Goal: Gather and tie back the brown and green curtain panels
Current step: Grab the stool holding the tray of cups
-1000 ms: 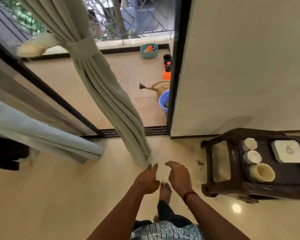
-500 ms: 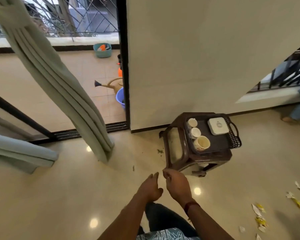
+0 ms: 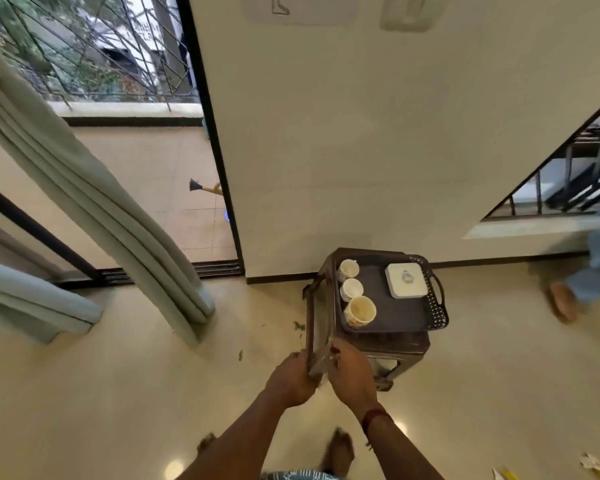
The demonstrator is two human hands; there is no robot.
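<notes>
Tray [image 3: 437,308] on stool [image 3: 392,351]; cups [image 3: 352,289] in tray; curtain [image 3: 94,216] left.

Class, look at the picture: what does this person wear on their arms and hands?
No sleeves or gloves show. The left hand and right hand are uncovered, as are both forearms down to the picture's edge. A thin dark red band circles the right wrist. The left wrist bears nothing.
</notes>
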